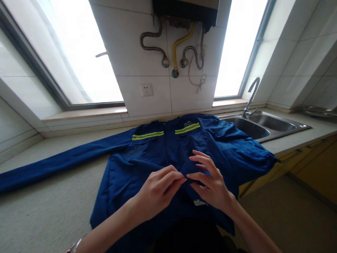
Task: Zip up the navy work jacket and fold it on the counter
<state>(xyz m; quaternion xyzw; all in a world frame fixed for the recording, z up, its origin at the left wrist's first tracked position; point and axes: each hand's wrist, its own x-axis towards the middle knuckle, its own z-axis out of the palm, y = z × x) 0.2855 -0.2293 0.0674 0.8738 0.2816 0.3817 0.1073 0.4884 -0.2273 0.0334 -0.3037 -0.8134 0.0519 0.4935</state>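
Note:
A blue work jacket [147,165] with yellow-green reflective stripes across the chest lies spread, front up, on the counter. One sleeve stretches far to the left; the other side hangs over the counter's front edge at the right. Above its lower middle, my left hand [160,186] is closed in a pinch of thumb and forefinger; whatever sits between the tips is too small to make out. My right hand [210,179] is close beside it, fingers apart and curved, its fingertips almost meeting the left ones. A small white patch [200,202] shows on the cloth below the right hand.
A pale counter [52,207] runs along the tiled wall. To the right is a double steel sink [273,123] with a tap [252,95]. Pipes hang under a water heater [184,14], near a wall socket [146,89]. Yellow cabinets [313,161] stand below the counter.

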